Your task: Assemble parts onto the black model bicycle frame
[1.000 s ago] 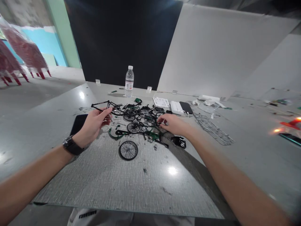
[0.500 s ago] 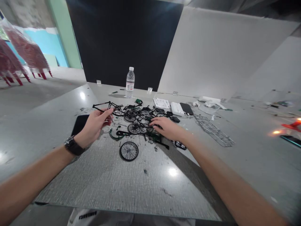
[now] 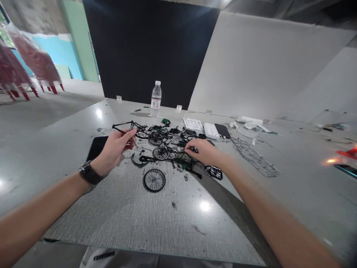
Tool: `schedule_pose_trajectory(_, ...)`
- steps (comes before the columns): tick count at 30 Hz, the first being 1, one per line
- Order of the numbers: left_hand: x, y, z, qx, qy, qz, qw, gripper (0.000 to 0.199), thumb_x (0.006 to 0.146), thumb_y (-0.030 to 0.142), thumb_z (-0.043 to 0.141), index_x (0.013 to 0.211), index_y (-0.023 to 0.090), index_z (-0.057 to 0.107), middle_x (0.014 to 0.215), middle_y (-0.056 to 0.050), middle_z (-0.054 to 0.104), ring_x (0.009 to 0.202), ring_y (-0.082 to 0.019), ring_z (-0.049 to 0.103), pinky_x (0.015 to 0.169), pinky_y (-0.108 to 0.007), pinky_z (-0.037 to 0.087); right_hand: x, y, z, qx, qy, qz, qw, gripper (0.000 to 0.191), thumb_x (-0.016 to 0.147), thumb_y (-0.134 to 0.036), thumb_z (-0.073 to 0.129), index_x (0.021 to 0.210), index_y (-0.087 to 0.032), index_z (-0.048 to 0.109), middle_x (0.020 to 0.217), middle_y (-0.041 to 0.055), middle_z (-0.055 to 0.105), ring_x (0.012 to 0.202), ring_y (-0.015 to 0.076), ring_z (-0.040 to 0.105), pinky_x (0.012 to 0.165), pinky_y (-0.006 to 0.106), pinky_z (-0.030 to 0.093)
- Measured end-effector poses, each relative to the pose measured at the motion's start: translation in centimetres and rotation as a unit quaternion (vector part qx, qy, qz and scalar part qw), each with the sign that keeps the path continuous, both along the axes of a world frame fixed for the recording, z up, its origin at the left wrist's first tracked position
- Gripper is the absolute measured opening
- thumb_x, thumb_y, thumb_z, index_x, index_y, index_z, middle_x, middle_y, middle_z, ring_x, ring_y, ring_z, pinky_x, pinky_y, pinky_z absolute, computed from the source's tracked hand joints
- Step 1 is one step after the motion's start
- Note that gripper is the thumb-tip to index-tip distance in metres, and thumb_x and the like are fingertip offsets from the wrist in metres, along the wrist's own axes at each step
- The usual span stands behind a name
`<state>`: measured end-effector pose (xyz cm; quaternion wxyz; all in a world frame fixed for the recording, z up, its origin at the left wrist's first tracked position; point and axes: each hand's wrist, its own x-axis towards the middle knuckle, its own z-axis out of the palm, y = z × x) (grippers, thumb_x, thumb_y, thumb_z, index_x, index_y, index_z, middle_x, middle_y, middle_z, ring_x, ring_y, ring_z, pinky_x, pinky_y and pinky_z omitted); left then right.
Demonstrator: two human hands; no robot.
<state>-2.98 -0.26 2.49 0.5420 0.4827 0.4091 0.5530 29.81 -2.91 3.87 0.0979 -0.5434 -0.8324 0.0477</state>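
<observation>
My left hand [image 3: 118, 145] is closed on a small black model bicycle frame [image 3: 122, 125], held up at the left of a heap of parts. Over the right side of that heap, my right hand [image 3: 201, 149] has its thumb and fingers curled together at the loose pieces; what lies between the fingertips, if anything, is too small to tell. Between the hands lie several small spoked wheels [image 3: 161, 153]. A curved green part [image 3: 137, 160] rests below my left hand. Nearest to me, one larger wheel [image 3: 154, 180] lies flat, apart from the heap.
Behind the parts stands a clear water bottle [image 3: 156, 99]. Printed sheets [image 3: 192, 124], a white box [image 3: 211, 130] and a dark flat device [image 3: 222, 130] lie at the back right. A grey parts frame [image 3: 255, 156] is farther right. A dark tablet-like slab [image 3: 95, 148] is under my left forearm's side.
My right hand has shifted slightly right over the heap, and its fingers have drawn together. My left hand keeps the bicycle frame. The whole view has shifted a little.
</observation>
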Motion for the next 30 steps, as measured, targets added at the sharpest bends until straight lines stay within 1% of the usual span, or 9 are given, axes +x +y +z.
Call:
schedule_pose_trajectory(3,-0.1,0.0,-0.1,0.006,0.004,-0.007,1.000,0.031,0.076,0.042,0.081,0.078,0.016,0.066,0.070,0.001,0.060,0.058,-0.010,0.052,0.056,-0.024,0.041,-0.1,-0.2,0.1,-0.012,0.003,-0.020,1.000,0.024,0.094,-0.035,0.052,0.089,-0.023,0.072,0.101,0.0100,0.075,0.090,0.0264,0.066,0.077,0.041,0.051)
schedule_pose_trajectory(6,-0.1,0.0,-0.1,0.013,0.009,-0.013,1.000,0.030,0.077,0.042,0.080,0.076,0.016,0.065,0.070,0.001,0.060,0.057,-0.010,0.051,0.055,-0.024,0.041,0.0,0.1,-0.1,0.000,0.003,-0.045,0.999,0.024,0.095,-0.038,0.051,0.095,-0.023,0.070,0.099,0.0099,0.074,0.087,0.0259,0.066,0.072,0.039,0.050)
schedule_pose_trajectory(10,-0.1,0.1,-0.2,0.015,0.011,-0.014,1.000,0.031,0.078,0.044,0.078,0.077,0.016,0.066,0.070,0.000,0.060,0.058,-0.010,0.052,0.056,-0.024,0.041,-0.2,1.5,-0.8,0.065,-0.021,-0.034,0.997,0.030,0.098,-0.034,0.047,0.109,-0.021,0.072,0.110,0.0129,0.071,0.102,0.0289,0.064,0.082,0.041,0.050)
schedule_pose_trajectory(12,0.0,0.2,-0.2,0.012,0.012,-0.013,1.000,0.030,0.078,0.044,0.078,0.078,0.016,0.067,0.069,0.000,0.060,0.058,-0.010,0.051,0.055,-0.024,0.041,-0.5,2.6,-0.9,0.073,-0.051,-0.024,0.996,0.033,0.098,-0.027,0.045,0.112,-0.021,0.074,0.114,0.0138,0.069,0.106,0.0293,0.063,0.084,0.040,0.050)
schedule_pose_trajectory(14,0.0,0.2,-0.1,0.004,0.007,-0.008,1.000,0.029,0.078,0.042,0.078,0.078,0.015,0.067,0.070,0.000,0.061,0.059,-0.010,0.052,0.055,-0.024,0.041,-0.8,3.7,-0.9,0.068,-0.090,-0.007,0.994,0.035,0.097,-0.023,0.046,0.113,-0.023,0.077,0.114,0.0137,0.068,0.105,0.0287,0.063,0.082,0.038,0.050)
schedule_pose_trajectory(17,0.0,0.1,0.1,-0.005,0.002,-0.006,1.000,0.028,0.079,0.040,0.078,0.078,0.015,0.067,0.069,0.000,0.061,0.059,-0.010,0.053,0.056,-0.024,0.042,-1.1,5.2,-0.5,0.064,-0.148,0.020,0.987,0.032,0.097,-0.021,0.050,0.110,-0.024,0.079,0.112,0.0129,0.070,0.102,0.0276,0.064,0.080,0.037,0.050)
schedule_pose_trajectory(21,0.0,-0.1,0.4,-0.002,0.002,-0.008,1.000,0.027,0.078,0.039,0.079,0.077,0.015,0.067,0.069,0.000,0.061,0.060,-0.010,0.053,0.056,-0.024,0.043,-1.3,6.2,0.2,0.063,-0.212,0.032,0.975,0.024,0.094,-0.022,0.059,0.101,-0.022,0.082,0.108,0.0129,0.073,0.098,0.0275,0.066,0.076,0.035,0.049)
schedule_pose_trajectory(24,0.0,-0.3,0.6,-0.003,-0.003,-0.008,1.000,0.026,0.079,0.039,0.079,0.079,0.016,0.068,0.068,0.001,0.060,0.059,-0.010,0.052,0.056,-0.024,0.043,-1.8,6.5,0.8,0.047,-0.225,0.038,0.972,0.020,0.090,-0.018,0.064,0.096,-0.022,0.082,0.102,0.0132,0.074,0.094,0.0276,0.068,0.076,0.035,0.049)
schedule_pose_trajectory(30,-0.1,0.0,0.3,0.006,-0.009,-0.017,1.000,0.026,0.079,0.040,0.079,0.078,0.016,0.069,0.069,0.000,0.061,0.059,-0.010,0.054,0.055,-0.023,0.043,-2.7,6.5,1.4,0.034,-0.225,0.028,0.973,0.021,0.084,-0.011,0.065,0.086,-0.022,0.082,0.096,0.0127,0.075,0.094,0.0291,0.069,0.082,0.040,0.051)
